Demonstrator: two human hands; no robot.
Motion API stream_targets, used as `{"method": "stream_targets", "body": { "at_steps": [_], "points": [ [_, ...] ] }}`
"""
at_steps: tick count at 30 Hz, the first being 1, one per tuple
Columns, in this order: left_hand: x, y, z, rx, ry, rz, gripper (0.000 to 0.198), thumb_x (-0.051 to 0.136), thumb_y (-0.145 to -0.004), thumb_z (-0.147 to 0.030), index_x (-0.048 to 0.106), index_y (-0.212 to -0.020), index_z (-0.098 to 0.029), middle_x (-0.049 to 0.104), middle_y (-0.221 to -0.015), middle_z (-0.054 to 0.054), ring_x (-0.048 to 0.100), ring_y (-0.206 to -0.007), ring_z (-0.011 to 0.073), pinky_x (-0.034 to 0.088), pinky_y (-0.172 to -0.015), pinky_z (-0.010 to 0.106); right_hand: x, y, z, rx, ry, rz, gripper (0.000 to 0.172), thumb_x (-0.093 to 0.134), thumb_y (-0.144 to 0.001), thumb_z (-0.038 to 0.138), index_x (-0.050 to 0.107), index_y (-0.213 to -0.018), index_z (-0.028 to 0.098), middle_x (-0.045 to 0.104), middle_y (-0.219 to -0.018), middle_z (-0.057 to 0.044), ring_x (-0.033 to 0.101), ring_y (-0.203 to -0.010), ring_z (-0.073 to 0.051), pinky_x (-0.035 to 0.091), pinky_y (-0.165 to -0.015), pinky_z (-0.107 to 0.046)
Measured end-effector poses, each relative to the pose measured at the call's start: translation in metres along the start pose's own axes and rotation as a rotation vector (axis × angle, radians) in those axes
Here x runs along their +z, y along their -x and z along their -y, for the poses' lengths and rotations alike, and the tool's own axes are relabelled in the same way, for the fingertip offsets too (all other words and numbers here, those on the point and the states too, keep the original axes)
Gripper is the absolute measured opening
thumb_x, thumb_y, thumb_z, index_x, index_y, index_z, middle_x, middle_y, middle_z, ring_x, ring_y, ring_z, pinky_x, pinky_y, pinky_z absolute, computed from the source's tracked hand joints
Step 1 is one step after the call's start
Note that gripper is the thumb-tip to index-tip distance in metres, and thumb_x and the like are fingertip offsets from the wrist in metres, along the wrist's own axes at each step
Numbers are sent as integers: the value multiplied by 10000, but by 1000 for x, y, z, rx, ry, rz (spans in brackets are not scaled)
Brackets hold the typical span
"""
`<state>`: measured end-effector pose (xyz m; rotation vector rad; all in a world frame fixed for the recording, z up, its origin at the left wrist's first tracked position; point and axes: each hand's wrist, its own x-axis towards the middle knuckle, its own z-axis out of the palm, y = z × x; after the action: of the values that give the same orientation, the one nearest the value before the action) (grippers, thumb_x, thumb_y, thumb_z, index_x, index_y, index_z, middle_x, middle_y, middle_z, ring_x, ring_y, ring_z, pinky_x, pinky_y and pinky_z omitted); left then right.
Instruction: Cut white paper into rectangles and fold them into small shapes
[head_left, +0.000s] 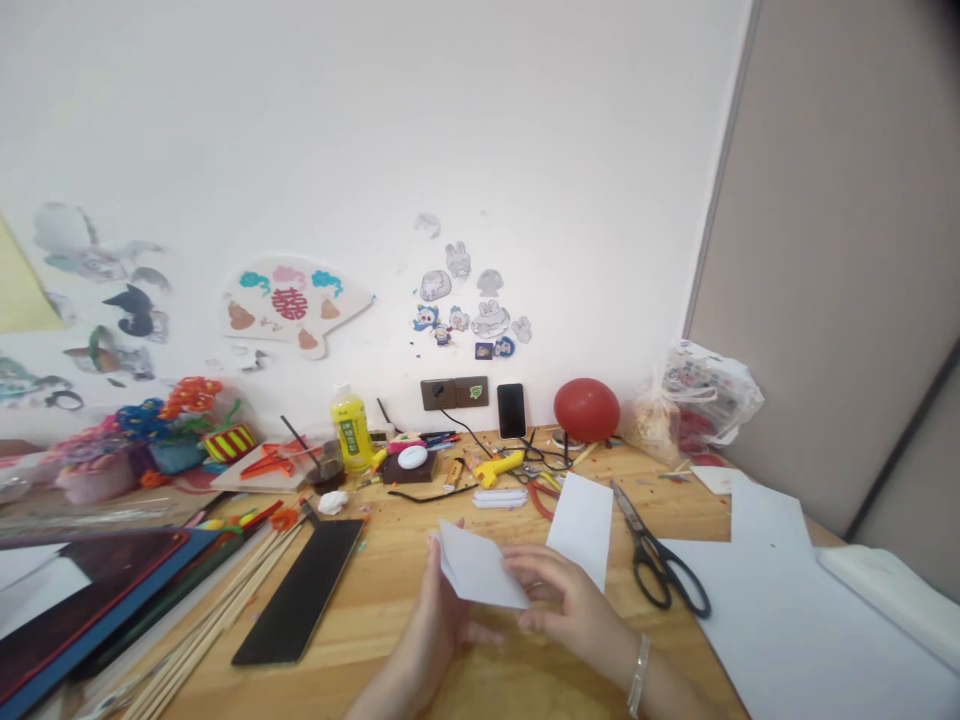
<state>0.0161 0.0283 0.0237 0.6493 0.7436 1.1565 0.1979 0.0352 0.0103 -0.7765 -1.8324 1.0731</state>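
A folded piece of white paper [480,568] is held up above the wooden table between both hands. My left hand [442,605] grips its left edge, thumb upright along the side and fingers behind and below it. At the paper's right side, my right hand [566,600] pinches it between fingers and thumb; a bracelet circles that wrist. Just behind the right hand lies a white paper strip [585,520]. Black-handled scissors [652,560] rest to the right of the strip with their blades pointing away from me.
Large white paper sheets [810,620] cover the right side. A black slab [300,590] and thin wooden sticks [217,610] lie left. Toward the wall stand a yellow-labelled bottle [351,430], a drink cup [327,465], a yellow glue gun [499,468], a phone [511,411] and a red balloon [587,409].
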Motion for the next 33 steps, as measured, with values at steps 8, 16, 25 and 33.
{"method": "stream_targets", "body": {
  "at_steps": [8,16,25,33],
  "points": [
    [-3,-3,1,-26,58,39,664,318,-852,-592,168,-1401,-251,668,-992,108,647,-858,308,543,-404,340,1,0,1,-16,-115,-42,430,711,-650,488,666,-988,225,538,-1183,-134,560,-1057,-270,520,-799,-374],
    [-5,-4,1,-11,63,51,722,366,-819,-620,177,-1394,-227,613,-1111,156,599,-973,346,543,-418,334,4,3,-7,-51,-117,-181,345,572,-799,445,629,-1025,190,589,-1112,-129,558,-1049,-254,499,-842,-367],
    [-4,-5,2,39,17,178,690,515,-757,-550,265,-1341,-282,587,-1154,125,591,-990,349,544,-459,353,14,-3,-12,72,-5,-395,287,482,-791,193,551,-1068,161,638,-1069,-100,591,-999,-245,481,-877,-379],
    [6,6,8,55,-189,-164,521,539,-703,-176,454,-1217,-163,699,-983,92,647,-919,277,490,-811,385,19,1,-5,120,189,-383,259,493,-724,143,610,-953,179,661,-946,-77,621,-853,-231,513,-775,-351]
  ]
}}
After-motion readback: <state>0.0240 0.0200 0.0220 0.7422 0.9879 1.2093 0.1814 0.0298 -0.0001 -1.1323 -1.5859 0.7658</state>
